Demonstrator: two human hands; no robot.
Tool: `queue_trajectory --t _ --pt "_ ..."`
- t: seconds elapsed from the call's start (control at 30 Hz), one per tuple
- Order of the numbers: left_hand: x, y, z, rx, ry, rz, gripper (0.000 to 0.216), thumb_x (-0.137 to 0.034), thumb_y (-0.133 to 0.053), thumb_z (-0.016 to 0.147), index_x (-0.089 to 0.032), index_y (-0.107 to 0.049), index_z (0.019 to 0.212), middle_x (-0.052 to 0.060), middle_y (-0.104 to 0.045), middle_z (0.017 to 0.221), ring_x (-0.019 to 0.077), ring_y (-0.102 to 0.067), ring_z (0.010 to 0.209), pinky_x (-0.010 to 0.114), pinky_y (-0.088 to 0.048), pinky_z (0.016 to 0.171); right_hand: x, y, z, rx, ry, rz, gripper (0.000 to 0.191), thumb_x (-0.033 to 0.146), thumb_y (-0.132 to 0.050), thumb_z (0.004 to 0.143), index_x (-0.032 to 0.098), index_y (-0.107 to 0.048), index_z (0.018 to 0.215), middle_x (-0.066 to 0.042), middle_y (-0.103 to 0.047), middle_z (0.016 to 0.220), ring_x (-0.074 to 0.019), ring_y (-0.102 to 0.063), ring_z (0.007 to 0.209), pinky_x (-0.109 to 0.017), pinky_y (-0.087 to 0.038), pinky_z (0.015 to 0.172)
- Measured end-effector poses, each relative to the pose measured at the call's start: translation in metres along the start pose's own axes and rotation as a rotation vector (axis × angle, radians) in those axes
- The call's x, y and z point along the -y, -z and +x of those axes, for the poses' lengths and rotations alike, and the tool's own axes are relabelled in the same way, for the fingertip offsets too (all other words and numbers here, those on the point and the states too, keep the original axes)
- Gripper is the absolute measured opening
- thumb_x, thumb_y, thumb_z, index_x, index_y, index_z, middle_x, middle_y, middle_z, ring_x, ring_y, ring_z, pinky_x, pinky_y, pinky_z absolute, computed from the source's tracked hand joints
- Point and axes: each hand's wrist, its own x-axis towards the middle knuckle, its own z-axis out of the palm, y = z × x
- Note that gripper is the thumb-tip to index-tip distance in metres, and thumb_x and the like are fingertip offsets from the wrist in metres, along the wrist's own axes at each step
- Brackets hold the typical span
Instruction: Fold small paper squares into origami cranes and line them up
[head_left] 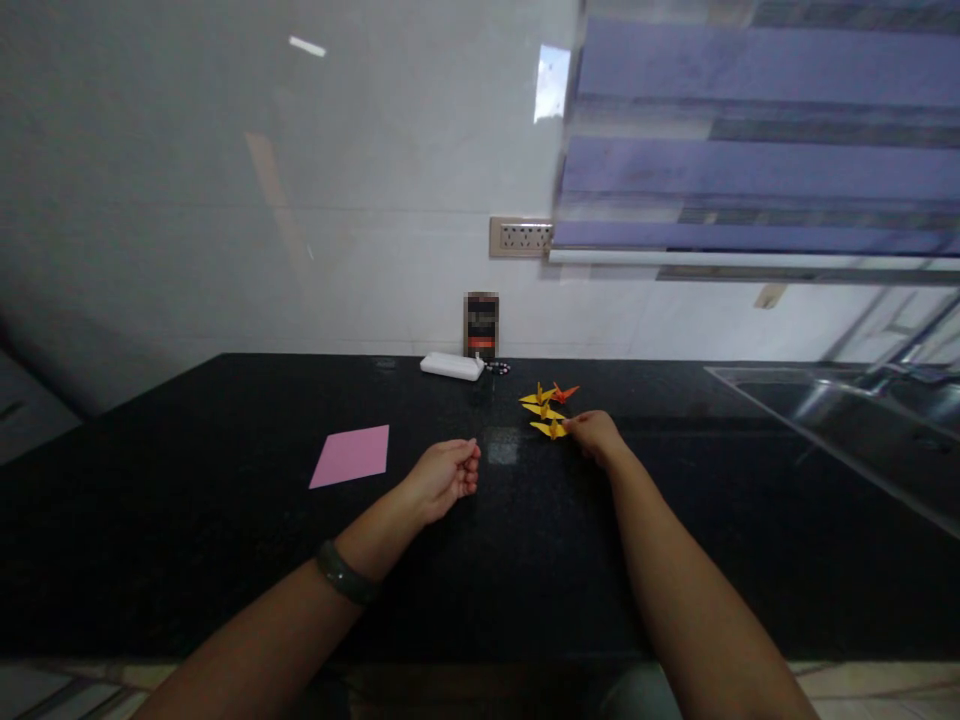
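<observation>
My right hand [596, 436] pinches the wing tip of the nearest yellow origami crane [553, 430], low over the dark countertop. Just behind it is another yellow crane [543, 410], and farther back a third yellow crane [537, 396] sits beside an orange-red crane [564, 393]. My left hand [448, 478] is loosely closed in front of me, fingers curled in and thumb on top, with nothing visible in it. To its left a sheet of pink paper [351, 456] lies flat. A dark green bangle [345, 573] circles my left wrist.
By the wall lies a white oblong device [452, 366] with a beaded strap [497, 368]. A dark box [481, 325] stands behind it, under a wall socket [520, 237]. On the right a steel sink [810, 400] is set into the black countertop [480, 590]. A purple blind [750, 170] hangs above.
</observation>
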Motion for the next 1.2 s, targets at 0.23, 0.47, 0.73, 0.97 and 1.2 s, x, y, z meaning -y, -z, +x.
queue_trajectory --t 0.23,0.47,0.73,0.97,1.2 --pt "-0.022 0.012 -0.031 -0.054 -0.077 0.281 0.019 -0.03 -0.055 0.072 -0.014 -0.05 0.063 -0.004 -0.045 0.048 0.0054 -0.042 0.039 0.017 -0.036 0.039 -0.002 0.001 0.002 -0.046 0.045 -0.121 0.03 0.038 -0.053 0.073 0.01 -0.065 0.074 -0.003 -0.054 0.048 -0.0094 -0.047 0.036 -0.021 -0.038 0.041" --pt "-0.051 0.073 -0.054 -0.345 -0.202 0.518 0.022 -0.035 -0.06 0.064 -0.015 -0.052 0.063 -0.004 -0.048 0.05 0.0067 -0.042 0.041 0.019 -0.037 0.042 0.0 0.002 0.001 -0.051 0.052 -0.171 0.039 0.046 -0.054 0.071 0.009 -0.066 0.078 -0.01 -0.062 0.061 -0.0122 -0.053 0.041 -0.021 -0.04 0.04" --pt "-0.074 0.14 -0.064 -0.601 -0.296 1.277 0.027 -0.041 -0.066 0.055 -0.016 -0.061 0.065 0.003 -0.057 0.059 0.018 -0.053 0.057 0.027 -0.038 0.054 0.002 0.003 0.001 -0.04 0.052 -0.222 0.048 0.05 -0.049 0.073 0.006 -0.066 0.084 -0.015 -0.064 0.066 -0.0162 -0.056 0.042 -0.027 -0.042 0.045" --pt "-0.062 0.152 -0.05 -0.208 -0.309 1.702 0.079 -0.059 -0.057 0.056 -0.017 -0.044 0.122 0.014 -0.035 0.134 0.0314 -0.02 0.126 0.04 -0.018 0.099 0.006 0.008 0.0 -0.107 0.058 -0.261 0.054 0.049 -0.036 0.079 0.003 -0.065 0.08 -0.018 -0.062 0.066 -0.0211 -0.059 0.05 -0.032 -0.043 0.053" --pt "-0.047 0.149 -0.037 -0.224 -0.211 1.727 0.074 -0.059 -0.044 0.069 -0.008 -0.042 0.122 0.023 -0.031 0.133 0.0337 -0.024 0.125 0.041 -0.021 0.097 0.012 0.022 -0.012 -0.563 0.214 -0.206 0.044 0.04 -0.034 0.079 0.008 -0.063 0.08 -0.017 -0.062 0.074 -0.0276 -0.058 0.073 -0.034 -0.04 0.062"
